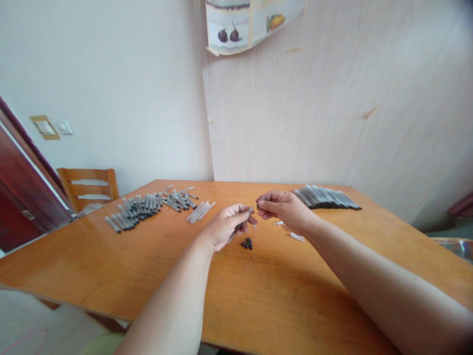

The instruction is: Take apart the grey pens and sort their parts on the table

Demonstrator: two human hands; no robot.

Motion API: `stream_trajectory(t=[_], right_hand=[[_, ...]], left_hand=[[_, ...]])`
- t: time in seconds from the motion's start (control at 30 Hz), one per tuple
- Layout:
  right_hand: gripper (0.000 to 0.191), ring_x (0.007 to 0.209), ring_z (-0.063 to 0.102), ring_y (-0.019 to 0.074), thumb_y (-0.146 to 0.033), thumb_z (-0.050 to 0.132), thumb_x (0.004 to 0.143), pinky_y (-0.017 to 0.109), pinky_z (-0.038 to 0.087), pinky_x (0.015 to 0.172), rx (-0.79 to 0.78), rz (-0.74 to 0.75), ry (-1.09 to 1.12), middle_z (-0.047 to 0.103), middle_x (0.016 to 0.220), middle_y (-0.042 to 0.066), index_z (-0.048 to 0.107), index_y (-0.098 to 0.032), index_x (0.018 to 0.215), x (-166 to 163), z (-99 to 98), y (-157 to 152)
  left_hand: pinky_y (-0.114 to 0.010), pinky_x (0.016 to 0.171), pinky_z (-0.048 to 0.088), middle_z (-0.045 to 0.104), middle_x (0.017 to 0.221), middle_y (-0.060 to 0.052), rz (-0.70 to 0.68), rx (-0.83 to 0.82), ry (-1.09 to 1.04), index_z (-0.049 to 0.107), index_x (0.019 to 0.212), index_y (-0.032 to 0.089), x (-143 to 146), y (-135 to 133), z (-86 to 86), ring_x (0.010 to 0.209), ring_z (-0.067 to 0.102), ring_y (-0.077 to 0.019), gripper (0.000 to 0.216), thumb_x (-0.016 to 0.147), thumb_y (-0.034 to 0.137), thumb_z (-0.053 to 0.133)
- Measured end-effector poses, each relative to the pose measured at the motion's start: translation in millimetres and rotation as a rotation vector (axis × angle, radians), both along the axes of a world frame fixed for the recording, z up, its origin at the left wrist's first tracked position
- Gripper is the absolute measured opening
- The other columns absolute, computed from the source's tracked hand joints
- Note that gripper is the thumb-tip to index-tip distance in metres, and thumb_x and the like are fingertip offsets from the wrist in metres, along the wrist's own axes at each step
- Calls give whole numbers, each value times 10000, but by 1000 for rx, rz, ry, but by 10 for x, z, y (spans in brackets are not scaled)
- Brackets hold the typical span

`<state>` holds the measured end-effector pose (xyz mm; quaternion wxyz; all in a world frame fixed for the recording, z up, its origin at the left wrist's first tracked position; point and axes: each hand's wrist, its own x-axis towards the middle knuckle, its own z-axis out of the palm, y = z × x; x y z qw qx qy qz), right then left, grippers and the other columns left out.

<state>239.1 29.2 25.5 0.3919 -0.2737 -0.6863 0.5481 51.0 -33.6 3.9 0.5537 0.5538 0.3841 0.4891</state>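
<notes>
My left hand (228, 226) is closed around a translucent pen barrel (251, 210), whose end pokes out past the thumb. Facing it, my right hand (283, 208) pinches a small dark piece (257, 207), probably a black plug like those on the table; the fingers mostly cover it. A narrow gap separates the two hands, held over the middle of the table. Just below them lie several small black plugs (247, 243). White slim pieces (297, 237) rest beneath my right wrist.
On the wooden table (236, 286), a heap of translucent barrels with black ends (136, 209) spreads at the left, beside a few plain barrels (200, 211). A neat row of black-ended barrels (328, 197) lies at the back right. Behind stand a wooden chair (88, 175) and the wall.
</notes>
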Motion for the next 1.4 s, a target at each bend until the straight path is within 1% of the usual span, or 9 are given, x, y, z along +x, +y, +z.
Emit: stream_trajectory(t=[0.13,0.4,0.9,1.17,1.4], right_hand=[[286,632,558,105,-412,679,728,243,462,604,55,-21,-32,620,709,14,629,-156,844,-6,-5,-3],[276,601,525,101,-412,663,738,241,442,581,111,-32,-83,603,694,5,621,-164,852,-7,-1,-14],[224,592,512,93,-378,650,754,241,427,580,124,11,-90,599,702,-3,621,-168,826,-26,20,-79],[197,583,508,91,-358,652,763,235,415,559,124,27,-65,592,690,-4,618,-173,824,-32,-13,-54],[212,609,532,110,-387,643,765,249,434,576,133,27,-119,617,704,14,630,-182,815,-25,-1,-62]], left_hand=[[-227,568,350,675,916,-94,-15,-9,17,608,962,153,0,-5,-4,598,519,-81,308,792,409,640],[-226,563,344,672,907,-85,-26,-6,26,610,946,159,2,-3,-4,588,511,-75,302,797,420,633],[-223,557,318,656,925,-81,-48,-2,65,610,975,156,5,-13,6,598,503,-68,288,825,401,602],[-214,546,310,651,926,-78,-46,-3,75,597,987,147,5,-2,5,599,501,-63,303,829,405,597],[-213,539,308,650,925,-79,-49,5,80,593,981,143,7,-8,-11,590,499,-60,305,836,411,587]])
